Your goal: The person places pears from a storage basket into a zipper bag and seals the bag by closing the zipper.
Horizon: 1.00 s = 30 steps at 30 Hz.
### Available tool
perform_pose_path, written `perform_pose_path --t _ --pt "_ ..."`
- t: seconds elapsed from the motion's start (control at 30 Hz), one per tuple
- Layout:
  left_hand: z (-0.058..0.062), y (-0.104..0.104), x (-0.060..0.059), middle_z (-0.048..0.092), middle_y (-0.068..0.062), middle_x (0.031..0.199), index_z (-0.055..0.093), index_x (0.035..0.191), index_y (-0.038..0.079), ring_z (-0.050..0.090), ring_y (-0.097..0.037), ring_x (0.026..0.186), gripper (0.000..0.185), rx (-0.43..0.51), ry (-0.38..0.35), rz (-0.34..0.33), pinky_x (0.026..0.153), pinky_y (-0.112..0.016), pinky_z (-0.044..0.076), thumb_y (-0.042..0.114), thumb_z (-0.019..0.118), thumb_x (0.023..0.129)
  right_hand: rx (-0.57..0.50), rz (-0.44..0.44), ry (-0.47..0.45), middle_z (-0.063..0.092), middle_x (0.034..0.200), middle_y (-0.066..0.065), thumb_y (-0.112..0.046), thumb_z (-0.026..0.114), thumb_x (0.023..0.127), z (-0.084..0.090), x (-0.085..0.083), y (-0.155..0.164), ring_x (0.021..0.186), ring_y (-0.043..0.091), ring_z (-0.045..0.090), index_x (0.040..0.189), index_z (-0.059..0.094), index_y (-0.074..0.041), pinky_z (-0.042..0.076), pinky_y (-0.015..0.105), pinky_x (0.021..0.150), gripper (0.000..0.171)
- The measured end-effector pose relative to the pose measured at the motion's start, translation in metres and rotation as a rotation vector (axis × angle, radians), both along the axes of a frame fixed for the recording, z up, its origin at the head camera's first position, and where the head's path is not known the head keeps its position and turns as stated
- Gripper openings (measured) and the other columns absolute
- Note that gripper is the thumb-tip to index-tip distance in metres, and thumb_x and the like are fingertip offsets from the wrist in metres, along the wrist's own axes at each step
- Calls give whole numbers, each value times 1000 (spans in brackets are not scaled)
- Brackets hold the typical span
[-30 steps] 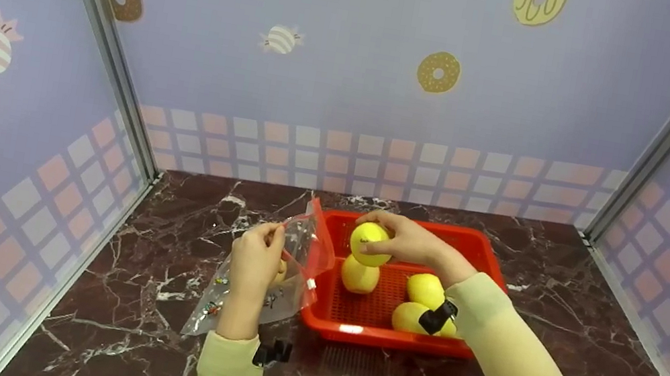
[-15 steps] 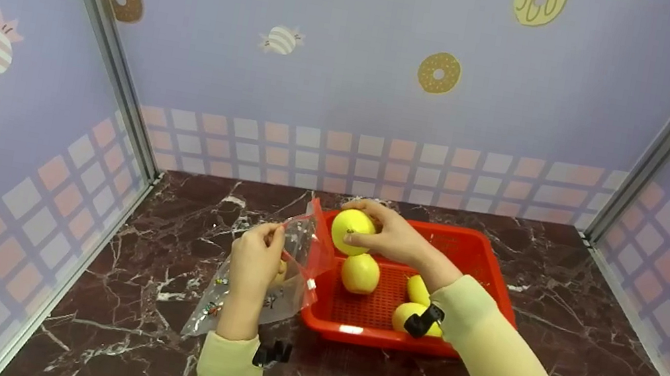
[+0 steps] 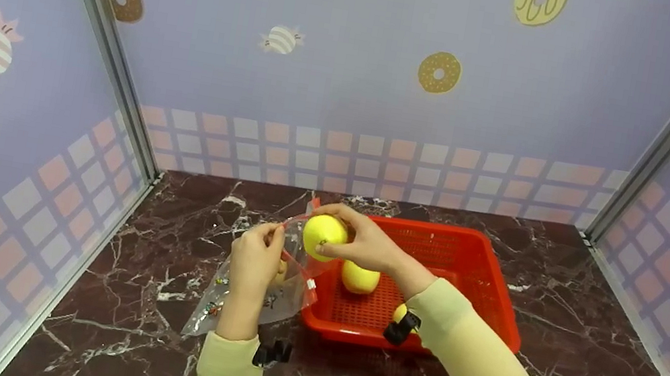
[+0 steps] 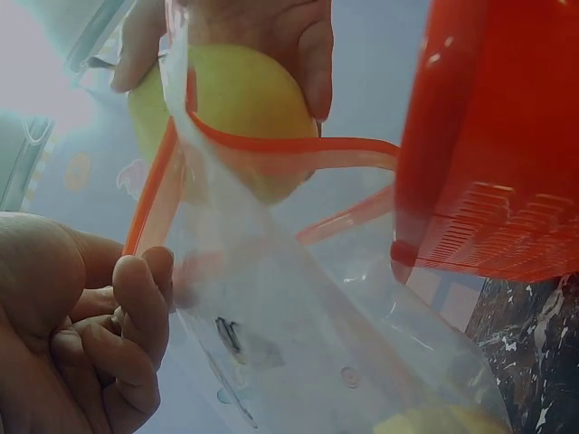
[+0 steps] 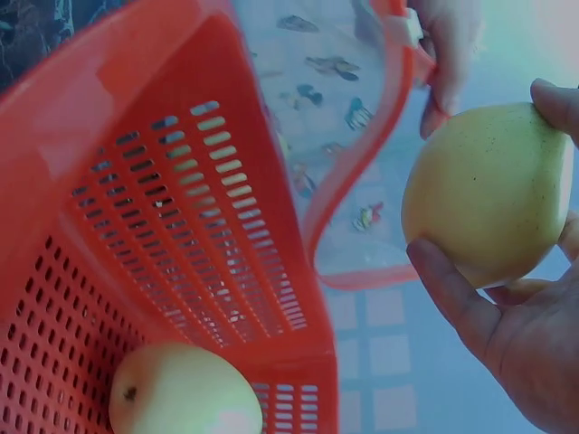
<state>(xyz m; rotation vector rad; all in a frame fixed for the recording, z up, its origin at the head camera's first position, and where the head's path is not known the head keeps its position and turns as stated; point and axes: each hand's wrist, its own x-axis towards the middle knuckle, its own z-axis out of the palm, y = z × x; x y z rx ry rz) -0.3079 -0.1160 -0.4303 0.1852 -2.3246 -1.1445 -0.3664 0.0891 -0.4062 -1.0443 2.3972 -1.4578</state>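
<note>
My left hand [image 3: 255, 256] pinches the red-edged mouth of a clear zip bag [image 4: 271, 298], holding it gaping beside the basket. A yellow fruit, pear-like with fine specks [image 5: 488, 190], is gripped by my right hand [image 3: 363, 240], fingers and thumb around its sides. In the head view this pear [image 3: 323, 237] hangs at the bag's mouth, over the basket's left rim. The left wrist view shows it behind the bag's red strip [image 4: 289, 145]. Inside the bag lies another yellow fruit [image 4: 443, 420], mostly hidden by my left hand in the head view.
A red plastic basket [image 3: 496, 303] with slotted walls stands right of the bag. One yellow pear [image 3: 360, 279] sits at its left side; another [image 3: 401, 315] is mostly covered by my right wrist. The dark marbled table [image 3: 145, 347] ends at patterned walls.
My right hand has carried the pear leftward from above the basket to the bag's mouth. The left hand and the bag have stayed in place.
</note>
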Motion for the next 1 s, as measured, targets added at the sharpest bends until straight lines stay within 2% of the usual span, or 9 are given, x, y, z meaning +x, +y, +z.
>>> perform_pose_path --t 0.33,0.5,0.63,0.77,0.87,1.0 --pt "2 -1 1 73 -8 74 80 110 6 70 -28 67 25 -9 -8 -16 69 -47 56 22 63 99 88 0 -8 61 136 5 -27 80 86 -12 1 -19 100 18 65 143 56 -21 57 35 85 62" --pt "2 -1 1 74 -9 76 80 110 5 70 -28 68 25 1 -15 -21 70 -47 57 22 64 99 104 12 36 57 146 5 -19 78 86 -19 -2 -28 103 17 63 142 58 -15 56 31 86 60" --pt "2 -1 1 75 -10 76 80 110 5 71 -28 69 26 -4 -21 -26 70 -47 57 22 63 99 115 32 66 57 146 8 -11 75 85 -24 -5 -34 104 17 61 143 56 -10 54 29 87 61" --pt "3 -1 1 74 -11 78 80 109 5 70 -30 71 26 -19 -23 -25 70 -47 56 22 63 99 112 42 68 58 144 9 -9 75 85 -24 -4 -39 106 18 60 144 56 -10 53 29 88 63" --pt "3 -1 2 74 -11 79 80 109 5 68 -28 69 25 -28 -19 -19 69 -46 56 21 64 99 117 29 56 57 145 9 -7 76 84 -25 -3 -41 108 20 60 145 54 -10 53 31 90 65" --pt "3 -2 3 73 -8 72 79 111 5 65 -17 53 25 -4 -34 -27 61 -38 54 21 63 99 115 19 35 54 149 14 -4 76 86 -24 -1 -41 123 33 61 147 51 -7 56 44 98 66"
